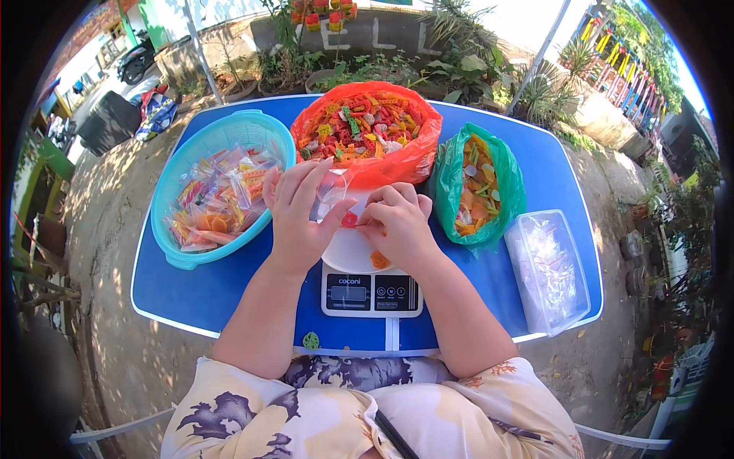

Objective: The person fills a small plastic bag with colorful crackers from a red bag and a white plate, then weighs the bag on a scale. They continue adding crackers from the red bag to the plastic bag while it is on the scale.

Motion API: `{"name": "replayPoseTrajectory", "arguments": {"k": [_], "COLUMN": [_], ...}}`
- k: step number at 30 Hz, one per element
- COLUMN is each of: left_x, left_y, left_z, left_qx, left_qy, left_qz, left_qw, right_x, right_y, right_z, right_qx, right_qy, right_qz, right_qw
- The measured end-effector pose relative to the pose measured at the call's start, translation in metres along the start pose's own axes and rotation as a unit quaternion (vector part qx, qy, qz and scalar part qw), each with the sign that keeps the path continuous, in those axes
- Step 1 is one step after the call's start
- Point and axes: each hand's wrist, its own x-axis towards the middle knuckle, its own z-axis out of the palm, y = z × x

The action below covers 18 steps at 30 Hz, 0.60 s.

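My left hand (297,210) is raised over the scale, its thumb and fingers closed around a small clear plastic bag (332,187). Close by, my right hand (401,226) pinches a small red snack piece (349,219) near the left thumb, by the bag. Below both hands is a white plate (348,256) on a white digital kitchen scale (372,307). An orange snack piece (379,260) lies on the plate, partly under my right hand. The bag's lower part is hidden by my fingers.
A turquoise basket (177,258) of filled packets stands left. Behind the scale is a red bag (417,164) of colourful pieces; right of it, a green bag (501,206) of snack pieces. A plastic container (577,294) holds clear bags. A green piece (310,340) lies by the blue table's (206,306) front edge.
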Motion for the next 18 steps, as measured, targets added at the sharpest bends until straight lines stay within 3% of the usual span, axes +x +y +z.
{"name": "replayPoseTrajectory", "arguments": {"k": [8, 12, 18], "left_x": [-0.001, -0.001, -0.002], "left_y": [0.000, 0.000, 0.001], "left_z": [0.001, 0.001, -0.002], "left_qx": [0.014, 0.016, 0.030], "left_qy": [-0.011, -0.001, -0.011], "left_qz": [-0.009, -0.007, -0.007], "left_qw": [1.000, 1.000, 0.999], "right_x": [0.001, 0.007, 0.009], "right_y": [0.004, 0.002, 0.009], "right_z": [0.015, 0.003, 0.001], "right_qx": [-0.016, 0.131, 0.342], "right_qy": [0.064, 0.089, 0.122], "right_qz": [-0.018, 0.069, 0.165], "right_qw": [0.998, 0.985, 0.917]}}
